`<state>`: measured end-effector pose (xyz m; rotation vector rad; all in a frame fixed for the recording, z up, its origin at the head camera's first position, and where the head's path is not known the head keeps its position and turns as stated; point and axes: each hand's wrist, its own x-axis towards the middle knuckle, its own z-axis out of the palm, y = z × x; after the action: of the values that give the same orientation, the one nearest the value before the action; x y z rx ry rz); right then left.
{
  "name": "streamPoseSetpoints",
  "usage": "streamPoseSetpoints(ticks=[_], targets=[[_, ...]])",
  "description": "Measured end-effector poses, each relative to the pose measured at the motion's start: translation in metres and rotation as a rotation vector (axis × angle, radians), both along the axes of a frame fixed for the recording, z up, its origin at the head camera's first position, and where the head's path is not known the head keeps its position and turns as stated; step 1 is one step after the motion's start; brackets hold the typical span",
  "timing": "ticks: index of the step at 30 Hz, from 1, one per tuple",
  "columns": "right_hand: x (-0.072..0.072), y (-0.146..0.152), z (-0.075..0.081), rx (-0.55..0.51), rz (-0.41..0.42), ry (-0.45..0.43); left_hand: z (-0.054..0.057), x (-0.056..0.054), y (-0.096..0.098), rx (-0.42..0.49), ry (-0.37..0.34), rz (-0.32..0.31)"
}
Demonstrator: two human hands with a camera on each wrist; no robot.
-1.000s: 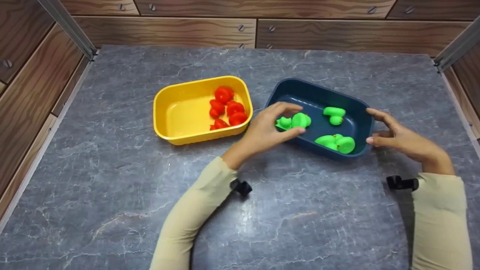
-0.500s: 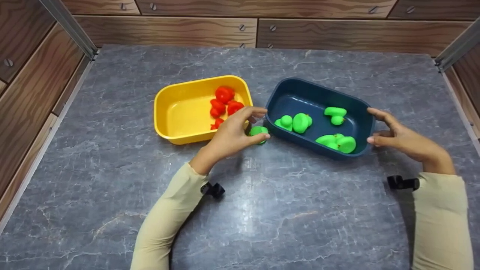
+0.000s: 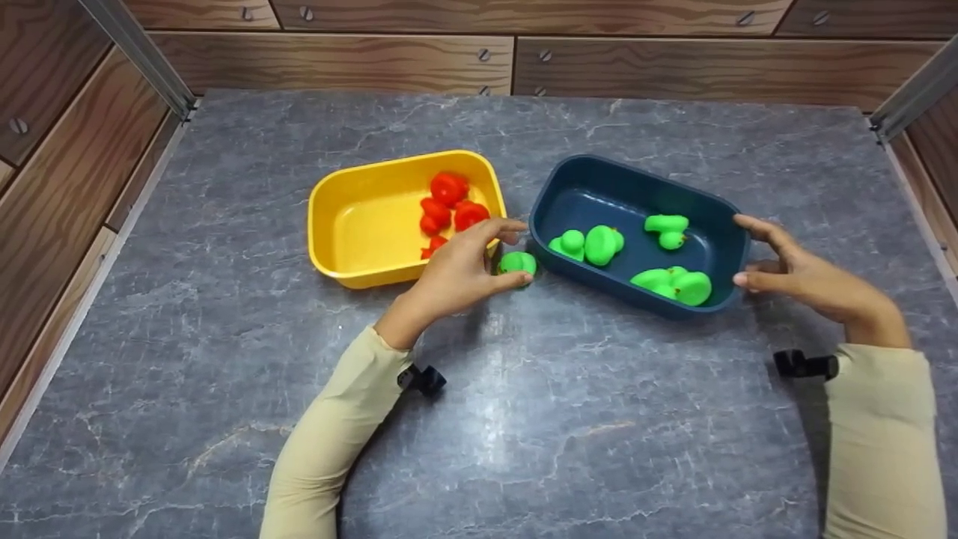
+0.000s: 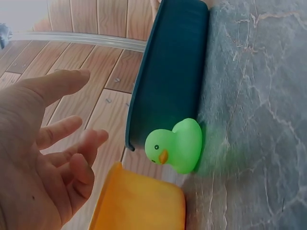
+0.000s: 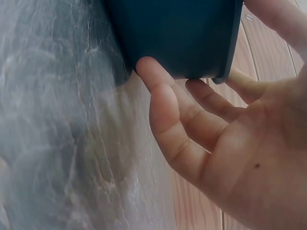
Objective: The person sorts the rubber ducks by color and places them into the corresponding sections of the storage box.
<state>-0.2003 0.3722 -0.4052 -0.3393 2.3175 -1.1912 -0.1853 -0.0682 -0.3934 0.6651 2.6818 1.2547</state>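
Note:
A green rubber duck (image 4: 180, 145) sits upright on the grey table, in the gap between the yellow bin (image 3: 352, 278) and the dark blue bin (image 3: 636, 296). My left hand (image 3: 460, 266) hovers over it with thumb and fingers spread; the left wrist view shows space between the fingers and the duck. More green ducks (image 3: 602, 245) lie inside the blue bin, some tipped on their sides. Red ducks (image 3: 448, 189) cluster at the right end of the yellow bin, partly hidden by my left hand. My right hand (image 3: 823, 288) touches the blue bin's right end with its fingertips.
The marbled grey table (image 3: 584, 449) stretches in front of both bins. Wood-patterned panels (image 3: 337, 64) border it at the back and sides, with metal posts (image 3: 142, 60) at the back corners.
My left hand has moved left, from above the blue bin to above the duck between the bins, uncovering the green ducks there. The right hand has stayed at the blue bin's end.

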Motion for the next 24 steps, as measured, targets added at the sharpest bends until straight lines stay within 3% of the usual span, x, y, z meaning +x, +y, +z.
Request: streamPoseSetpoints(ticks=[6,24], targets=[[0.0020,0.0019,-0.0002,-0.002,-0.010,-0.008,-0.0020,-0.0018,0.0027,-0.053,-0.029,-0.009],[0.0003,-0.0019,0.0037,0.076,-0.036,-0.044,-0.0096,-0.0030,0.0068,-0.239,-0.012,-0.082]])
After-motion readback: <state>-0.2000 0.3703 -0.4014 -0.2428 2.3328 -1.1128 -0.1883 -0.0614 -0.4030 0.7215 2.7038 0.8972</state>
